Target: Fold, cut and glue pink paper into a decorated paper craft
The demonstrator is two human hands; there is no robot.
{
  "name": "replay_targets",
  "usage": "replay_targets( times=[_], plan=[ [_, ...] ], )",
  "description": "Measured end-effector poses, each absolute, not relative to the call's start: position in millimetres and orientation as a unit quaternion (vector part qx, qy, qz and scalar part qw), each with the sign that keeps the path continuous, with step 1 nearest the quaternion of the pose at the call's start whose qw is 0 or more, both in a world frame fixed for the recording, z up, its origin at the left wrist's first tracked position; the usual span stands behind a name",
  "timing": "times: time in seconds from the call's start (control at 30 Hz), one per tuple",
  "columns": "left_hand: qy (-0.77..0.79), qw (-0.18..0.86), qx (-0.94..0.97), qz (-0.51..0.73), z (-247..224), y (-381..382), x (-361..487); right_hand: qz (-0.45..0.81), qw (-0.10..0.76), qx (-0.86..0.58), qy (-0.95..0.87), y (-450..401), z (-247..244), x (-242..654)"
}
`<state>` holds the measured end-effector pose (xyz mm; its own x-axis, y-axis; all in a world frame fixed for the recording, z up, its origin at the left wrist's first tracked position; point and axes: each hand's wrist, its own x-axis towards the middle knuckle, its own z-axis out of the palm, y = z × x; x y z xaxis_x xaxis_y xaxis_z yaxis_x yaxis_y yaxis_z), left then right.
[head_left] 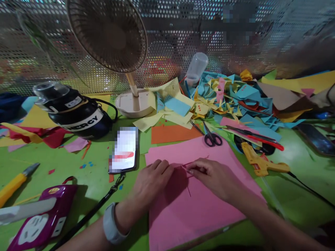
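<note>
A stack of pink paper (204, 216) lies under both hands. My left hand (154, 179) rests over its left part with bent fingers held together, and what is under those fingertips is hidden. Facing it, my right hand (213, 177) is closed in a pinch on a thin dark pink strip (187, 163) that runs between the two hands. Just below the fingertips a short dark line shows on the paper. Black-handled scissors (213, 139) lie at the top edge of the pink paper, apart from both hands.
A lit phone (124, 150) lies to the left, near a black bottle (81, 115) and a fan (134, 103). A yellow glue gun (261, 160) with its cord is at right. Cut paper (240, 94) is heaped behind. A purple device (49, 209) and a yellow-handled tool (15, 184) lie front left.
</note>
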<state>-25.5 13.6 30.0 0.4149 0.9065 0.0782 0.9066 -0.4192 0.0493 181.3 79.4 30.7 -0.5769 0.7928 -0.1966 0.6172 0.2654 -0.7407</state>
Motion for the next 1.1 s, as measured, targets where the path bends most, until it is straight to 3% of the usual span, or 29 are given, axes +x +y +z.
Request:
replay_targets(
  times=[0.23, 0.53, 0.9, 1.1],
  plan=[
    [-0.546, -0.009, -0.837, -0.039, 29, 13, -25, 0.414, 0.049, -0.486, -0.768, 87, 45, 174],
    [-0.529, 0.093, -0.837, -0.105, 17, 2, -13, 0.421, 0.095, -0.496, -0.753, 89, 30, 171],
    [-0.534, 0.069, -0.841, -0.054, 20, -22, 8, 0.393, 0.117, -0.502, -0.761, 85, 30, 169],
    [-0.543, 0.037, -0.834, -0.089, 22, -17, 14, 0.396, 0.103, -0.506, -0.760, 84, 37, 168]
  ],
)
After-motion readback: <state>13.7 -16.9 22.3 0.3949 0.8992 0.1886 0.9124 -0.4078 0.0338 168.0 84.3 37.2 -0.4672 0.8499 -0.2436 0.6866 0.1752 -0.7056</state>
